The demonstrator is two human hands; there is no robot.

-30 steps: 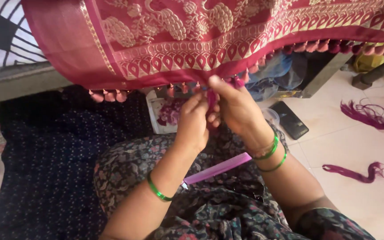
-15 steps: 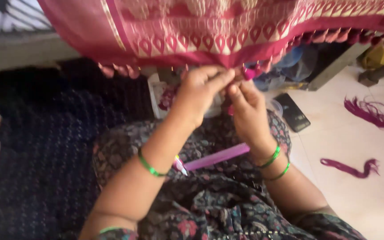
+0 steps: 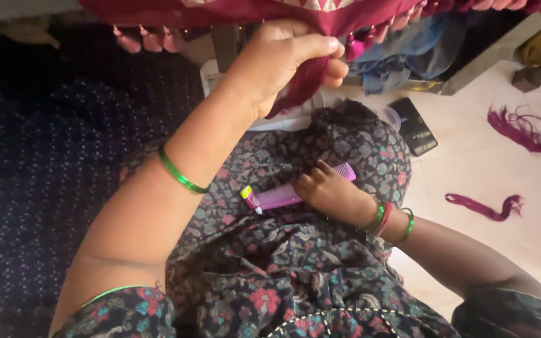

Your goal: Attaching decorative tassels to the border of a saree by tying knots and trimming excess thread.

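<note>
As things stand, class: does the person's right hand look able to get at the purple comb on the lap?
Probably yes. The right hand already rests on the purple comb, its fingers over the toothed end, and nothing lies between them. The left hand is up at the maroon cloth, out of the way.

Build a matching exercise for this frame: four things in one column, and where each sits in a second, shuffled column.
Things:
1. left hand
2. right hand
3. dark phone
4. loose magenta thread bundle

Places:
A. on the pale floor by the right forearm
B. on the purple comb in the lap
C. gripping the maroon tasselled cloth
D. on the floor beyond the knee

Pairs: 1-C, 2-B, 3-D, 4-A
</note>
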